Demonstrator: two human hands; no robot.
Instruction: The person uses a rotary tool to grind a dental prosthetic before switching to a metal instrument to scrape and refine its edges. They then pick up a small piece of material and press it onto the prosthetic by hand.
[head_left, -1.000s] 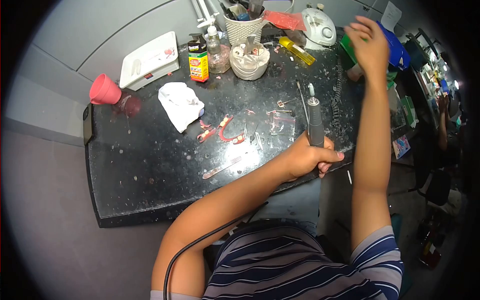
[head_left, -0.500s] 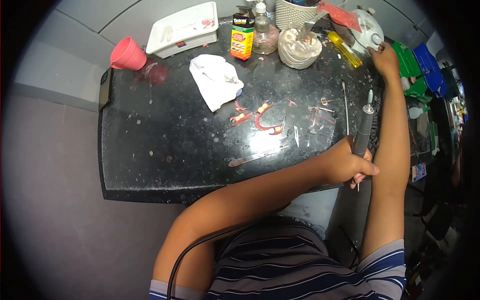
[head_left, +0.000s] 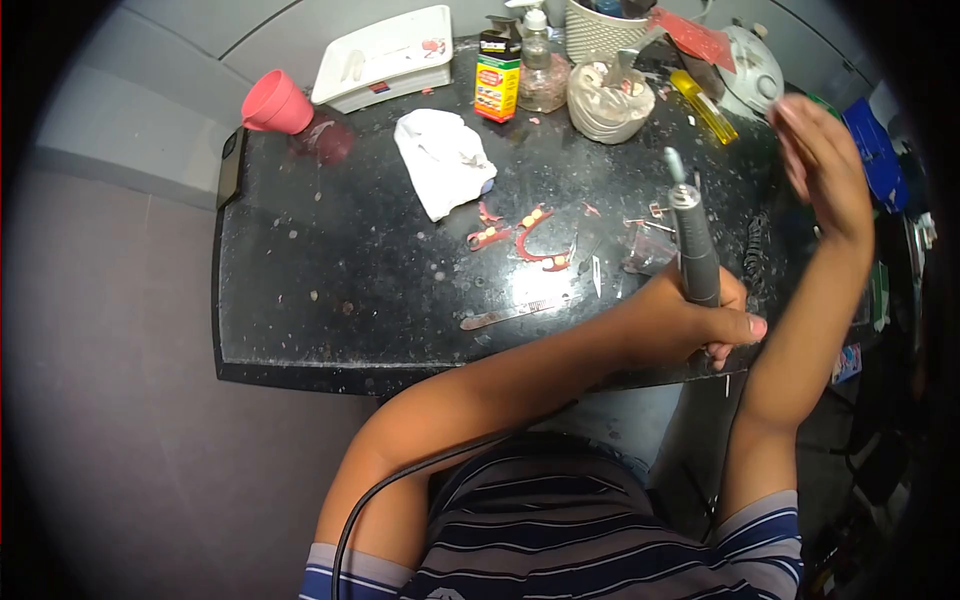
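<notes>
My left hand point(head_left: 690, 325) is wrapped round a black rotary handpiece point(head_left: 698, 245), which points up and away with a pale bit point(head_left: 674, 165) at its tip. At the upper right my right hand point(head_left: 825, 165) is raised with its fingers stretched out, holding nothing. Close beyond its fingertips stands a white rounded unit with a dial point(head_left: 755, 80). Left of the handpiece, several pink partial denture pieces point(head_left: 530, 250) with teeth lie on the black table. A small clear plastic bag point(head_left: 650, 247) is partly hidden by the handpiece and my left hand.
The black table point(head_left: 350, 270) also holds a white cloth point(head_left: 445, 165), a metal tool point(head_left: 510, 313), a pink cup point(head_left: 278, 103), a white tray point(head_left: 385, 60), a yellow-and-black box point(head_left: 497, 75), a bowl point(head_left: 610, 105) and a yellow tool point(head_left: 705, 108). A black cord point(head_left: 400, 470) crosses my left arm.
My right hand has come away from the white unit, moving right and opening. My left hand has shifted slightly, tilting the handpiece tip to the left. The view has moved a little.
</notes>
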